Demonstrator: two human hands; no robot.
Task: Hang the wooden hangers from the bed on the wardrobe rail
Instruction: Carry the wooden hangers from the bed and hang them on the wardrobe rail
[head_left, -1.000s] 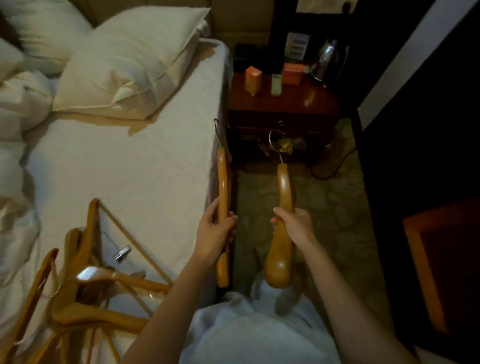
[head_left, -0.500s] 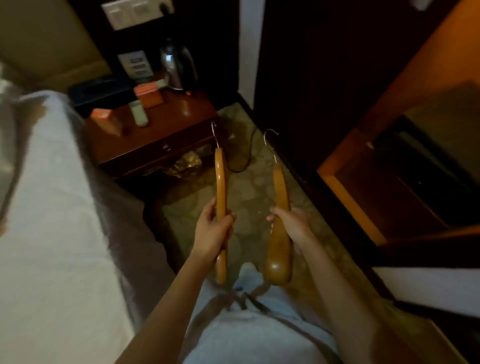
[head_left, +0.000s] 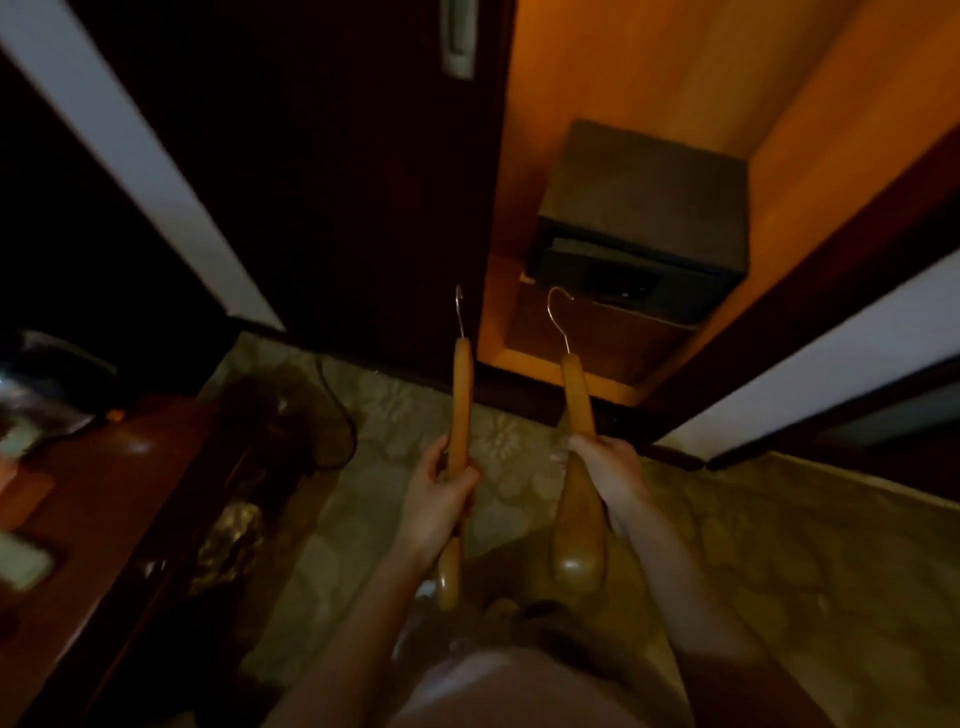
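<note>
We have turned from the bed, now out of view, to face the open wardrobe (head_left: 649, 93) at 12 o'clock, left hand (head_left: 441, 499) and right hand (head_left: 608, 467) each clamped on a hanger (head_left: 461, 395), hooks forward, rail not yet visible.

A wooden hanger (head_left: 461, 400) in left hand (head_left: 439, 501), another (head_left: 577, 462) in right hand (head_left: 608, 475), before open wardrobe (head_left: 675, 78).
</note>
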